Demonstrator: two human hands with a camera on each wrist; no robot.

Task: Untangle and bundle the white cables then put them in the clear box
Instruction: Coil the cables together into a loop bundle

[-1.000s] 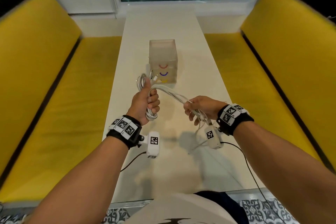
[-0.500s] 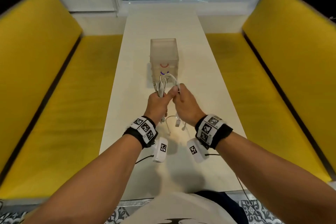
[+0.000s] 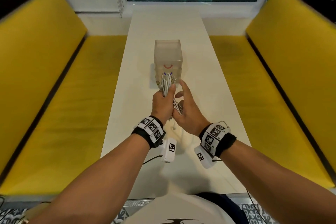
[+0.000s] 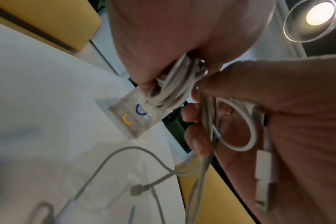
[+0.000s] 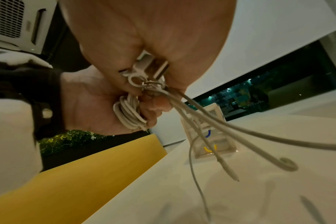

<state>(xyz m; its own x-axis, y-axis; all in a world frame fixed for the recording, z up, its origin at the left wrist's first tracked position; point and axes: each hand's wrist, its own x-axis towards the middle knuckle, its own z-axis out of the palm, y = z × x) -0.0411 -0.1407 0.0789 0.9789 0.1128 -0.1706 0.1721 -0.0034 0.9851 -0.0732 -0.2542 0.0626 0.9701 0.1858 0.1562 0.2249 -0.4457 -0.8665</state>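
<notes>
Left hand (image 3: 162,102) is gripping the coiled white cables (image 3: 167,85); right hand (image 3: 184,109) is pinching loose strands beside it, above the worktop (image 3: 214,96), near the clear box (image 3: 168,56).

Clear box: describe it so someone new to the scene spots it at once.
A long white table runs between two yellow benches. The clear box stands upright on the table's midline, just beyond the left hand gripping the white cables. It is the only container there: frosted walls, open top, with red, blue and yellow curved marks showing through.
</notes>
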